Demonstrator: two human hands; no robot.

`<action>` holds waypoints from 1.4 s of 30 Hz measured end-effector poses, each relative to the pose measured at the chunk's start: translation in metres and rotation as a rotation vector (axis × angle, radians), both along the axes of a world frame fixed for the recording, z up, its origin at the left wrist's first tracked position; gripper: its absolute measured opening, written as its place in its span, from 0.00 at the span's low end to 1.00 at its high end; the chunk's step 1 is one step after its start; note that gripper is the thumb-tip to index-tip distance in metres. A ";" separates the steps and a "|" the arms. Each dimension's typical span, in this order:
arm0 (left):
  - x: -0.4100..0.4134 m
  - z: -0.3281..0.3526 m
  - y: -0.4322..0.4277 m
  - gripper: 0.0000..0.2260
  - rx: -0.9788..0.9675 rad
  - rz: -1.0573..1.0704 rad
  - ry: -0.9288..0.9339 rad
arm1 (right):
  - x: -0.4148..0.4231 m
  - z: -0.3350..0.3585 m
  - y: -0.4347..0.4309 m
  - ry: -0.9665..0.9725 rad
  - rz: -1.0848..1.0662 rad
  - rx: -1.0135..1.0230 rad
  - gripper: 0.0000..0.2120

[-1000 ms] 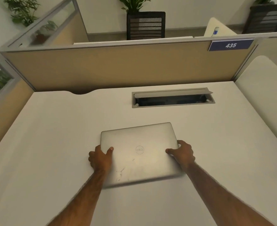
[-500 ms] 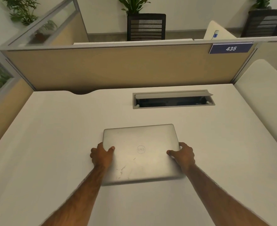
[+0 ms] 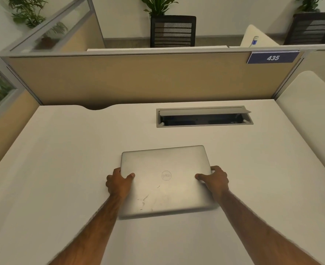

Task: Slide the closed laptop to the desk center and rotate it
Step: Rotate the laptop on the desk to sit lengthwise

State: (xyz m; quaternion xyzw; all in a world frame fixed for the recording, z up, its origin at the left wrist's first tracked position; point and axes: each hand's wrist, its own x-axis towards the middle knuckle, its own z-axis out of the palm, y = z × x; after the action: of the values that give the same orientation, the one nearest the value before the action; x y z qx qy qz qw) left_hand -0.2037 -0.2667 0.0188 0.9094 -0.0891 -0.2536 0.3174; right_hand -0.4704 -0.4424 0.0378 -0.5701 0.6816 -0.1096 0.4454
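Note:
A closed silver laptop (image 3: pixel 167 165) with a round logo lies flat near the middle of the white desk (image 3: pixel 62 169), its long sides roughly parallel to the desk's back edge. My left hand (image 3: pixel 118 183) grips its left edge, thumb on the lid and fingers curled around the side. On the opposite edge my right hand (image 3: pixel 215 178) holds the laptop the same way. Scratches mark the lid near its front left corner.
An open grey cable tray (image 3: pixel 203 117) is set into the desk behind the laptop. A beige partition (image 3: pixel 138 79) with a blue 435 sign (image 3: pixel 272 57) walls the back; lower panels close the left side. A second white desk (image 3: pixel 310 115) adjoins on the right.
Both hands have slid the laptop slightly away from me and a little to the right. Its rear edge has turned to lie closer to parallel with the desk's back edge.

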 end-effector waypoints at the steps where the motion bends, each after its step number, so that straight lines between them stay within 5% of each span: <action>1: -0.001 0.000 0.002 0.30 -0.018 0.009 0.006 | 0.001 0.000 -0.001 -0.005 -0.006 -0.007 0.32; 26: -0.064 0.015 0.064 0.26 -0.121 0.365 0.083 | 0.086 0.010 -0.054 0.020 0.257 -0.030 0.31; 42: -0.064 0.006 0.057 0.26 -0.015 0.329 0.062 | 0.094 0.000 -0.063 0.158 0.310 -0.013 0.34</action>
State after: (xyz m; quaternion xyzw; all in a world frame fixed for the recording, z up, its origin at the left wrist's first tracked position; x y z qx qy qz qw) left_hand -0.2675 -0.2094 0.0249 0.9011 0.0688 -0.2253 0.3640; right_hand -0.3761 -0.5051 0.0381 -0.6782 0.6177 0.0010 0.3982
